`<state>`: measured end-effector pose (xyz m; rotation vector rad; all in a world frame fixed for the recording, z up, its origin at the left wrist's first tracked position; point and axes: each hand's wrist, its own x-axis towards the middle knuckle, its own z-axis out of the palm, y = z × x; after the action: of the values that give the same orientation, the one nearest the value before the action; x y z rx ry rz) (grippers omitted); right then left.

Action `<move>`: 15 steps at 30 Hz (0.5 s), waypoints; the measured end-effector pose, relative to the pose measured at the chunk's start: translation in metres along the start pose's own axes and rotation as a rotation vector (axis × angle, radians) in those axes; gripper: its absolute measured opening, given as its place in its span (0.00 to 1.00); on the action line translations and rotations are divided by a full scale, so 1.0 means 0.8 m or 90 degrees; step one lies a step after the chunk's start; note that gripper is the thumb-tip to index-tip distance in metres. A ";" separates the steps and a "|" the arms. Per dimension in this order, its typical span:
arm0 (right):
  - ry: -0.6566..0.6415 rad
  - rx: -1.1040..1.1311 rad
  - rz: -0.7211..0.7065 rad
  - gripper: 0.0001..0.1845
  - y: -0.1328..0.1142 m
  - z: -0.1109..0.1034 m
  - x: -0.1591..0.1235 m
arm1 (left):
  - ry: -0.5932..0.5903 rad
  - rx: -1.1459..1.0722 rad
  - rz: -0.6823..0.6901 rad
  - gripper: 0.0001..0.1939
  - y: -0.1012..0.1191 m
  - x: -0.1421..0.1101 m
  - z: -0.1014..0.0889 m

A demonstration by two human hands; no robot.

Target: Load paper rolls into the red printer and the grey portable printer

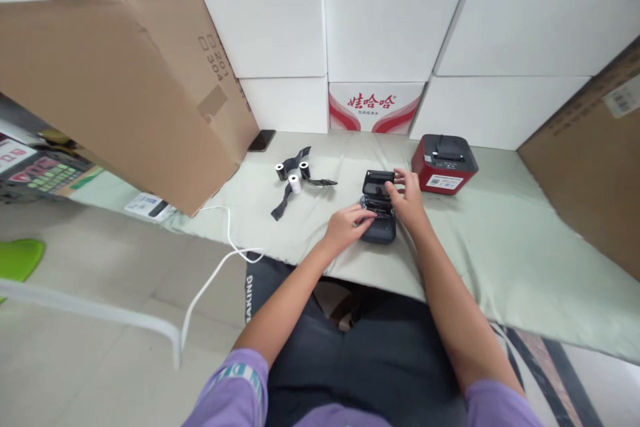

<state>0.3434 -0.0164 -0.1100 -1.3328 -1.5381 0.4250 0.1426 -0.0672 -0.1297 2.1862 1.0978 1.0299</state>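
Note:
A small black receipt printer (379, 231) lies on the cloth-covered table with its lid (379, 180) flipped up and away from me. My left hand (349, 223) is at its left side, the fingers pressed together and reaching over the open paper compartment (377, 203). Whether a small part sits under those fingertips is hidden. My right hand (407, 197) grips the raised lid at its right edge, thumb on the inner face. Left of the printer lie three small white paper rolls (294, 183) with loose dark strips (283, 203).
A red box-shaped device with a black top (444, 163) stands right of the printer. Near the back left lies a phone (262, 140). White boxes (385, 27) wall the rear; brown cardboard stands at left (130, 80) and right (595, 153). A white cable (230, 227) hangs over the table edge.

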 end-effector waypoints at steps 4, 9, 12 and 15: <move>-0.010 0.104 0.043 0.17 0.002 -0.008 0.004 | 0.022 -0.020 0.056 0.18 -0.005 -0.013 0.006; -0.090 0.215 0.026 0.16 -0.002 -0.022 0.003 | 0.050 -0.071 0.047 0.19 0.000 -0.020 0.000; -0.129 0.243 0.030 0.18 -0.001 -0.025 0.000 | 0.126 -0.128 0.007 0.22 0.003 -0.011 -0.002; -0.194 0.246 0.041 0.20 0.004 -0.020 -0.001 | 0.180 -0.149 -0.085 0.19 -0.003 0.008 -0.003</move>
<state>0.3583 -0.0212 -0.1062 -1.0483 -1.5601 0.9509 0.1419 -0.0603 -0.1276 1.7968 1.1604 1.3617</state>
